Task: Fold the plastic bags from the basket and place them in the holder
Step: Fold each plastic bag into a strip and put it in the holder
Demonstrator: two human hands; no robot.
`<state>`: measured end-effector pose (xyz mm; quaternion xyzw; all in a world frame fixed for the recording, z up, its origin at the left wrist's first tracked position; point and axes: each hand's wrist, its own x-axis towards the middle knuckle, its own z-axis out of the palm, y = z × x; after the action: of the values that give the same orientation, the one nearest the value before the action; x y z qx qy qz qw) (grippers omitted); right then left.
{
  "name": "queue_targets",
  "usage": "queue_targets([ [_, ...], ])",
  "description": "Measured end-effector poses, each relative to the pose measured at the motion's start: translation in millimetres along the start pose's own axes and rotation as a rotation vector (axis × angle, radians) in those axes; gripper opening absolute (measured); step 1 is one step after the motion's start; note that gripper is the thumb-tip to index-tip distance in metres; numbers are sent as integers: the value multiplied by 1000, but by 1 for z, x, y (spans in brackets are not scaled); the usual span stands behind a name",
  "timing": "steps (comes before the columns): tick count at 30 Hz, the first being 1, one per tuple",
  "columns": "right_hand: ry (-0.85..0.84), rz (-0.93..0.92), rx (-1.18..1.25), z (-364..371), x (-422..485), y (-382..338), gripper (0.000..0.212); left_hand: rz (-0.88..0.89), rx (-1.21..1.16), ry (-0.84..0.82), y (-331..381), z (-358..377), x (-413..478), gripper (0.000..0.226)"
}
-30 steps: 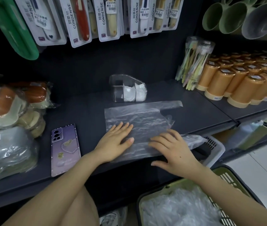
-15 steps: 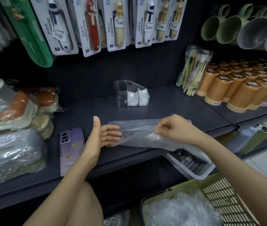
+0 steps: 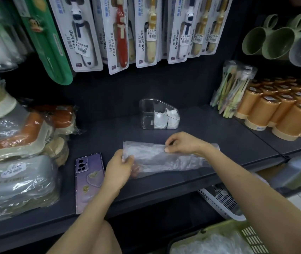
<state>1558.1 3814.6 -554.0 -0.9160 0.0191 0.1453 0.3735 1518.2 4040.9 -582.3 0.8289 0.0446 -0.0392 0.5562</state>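
Observation:
A clear plastic bag (image 3: 166,158) lies folded lengthwise into a long strip on the dark shelf (image 3: 210,132). My left hand (image 3: 118,171) pinches its left end. My right hand (image 3: 181,143) pinches the upper edge near the middle. Behind the bag stands a clear plastic holder (image 3: 159,117) with white folded bags in its right compartments. At the bottom right, a green basket (image 3: 245,235) holds a heap of crumpled clear bags.
A purple phone (image 3: 89,178) lies left of the bag. Wrapped dishes (image 3: 17,143) are piled at the left. Orange cups (image 3: 283,110) and a toothbrush pack (image 3: 232,88) fill the right. Toothbrush cards hang overhead. A white basket (image 3: 221,202) sits below the shelf.
The bag lay spread flat under both palms; it was then lifted and folded over into a narrow strip. Both hands now pinch it. The camera has tilted up slightly.

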Motion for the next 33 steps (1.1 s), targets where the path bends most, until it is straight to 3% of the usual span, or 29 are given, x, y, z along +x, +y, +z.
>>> queue_targets([
  [3, 25, 45, 139, 0, 1, 4, 20, -34, 53, 37, -6, 2, 6, 8],
  [6, 17, 86, 177, -1, 3, 5, 9, -50, 42, 85, -7, 1, 7, 12],
  [9, 61, 84, 103, 1, 7, 6, 10, 13, 248, 163, -7, -2, 1, 35],
  [12, 63, 68, 97, 2, 8, 5, 14, 219, 674, 266, -3, -4, -8, 41],
  [14, 52, 61, 102, 1, 9, 6, 15, 475, 875, 305, -1, 1, -8, 29],
  [15, 47, 58, 98, 1, 9, 6, 15, 601, 920, 303, -1, 6, -5, 26],
  [17, 43, 52, 82, 0, 9, 6, 15, 733, 919, 156, -1, 16, 0, 39],
  [21, 56, 41, 66, 1, 10, 6, 8, 584, 931, -208, -2, 26, 1, 83],
  [25, 75, 25, 101, 3, 13, 8, 7, 471, 1023, -264, -12, 28, 3, 64],
  [33, 157, 19, 150, 1, 12, 11, 17, 384, 1011, -276, -18, 30, 4, 71],
])
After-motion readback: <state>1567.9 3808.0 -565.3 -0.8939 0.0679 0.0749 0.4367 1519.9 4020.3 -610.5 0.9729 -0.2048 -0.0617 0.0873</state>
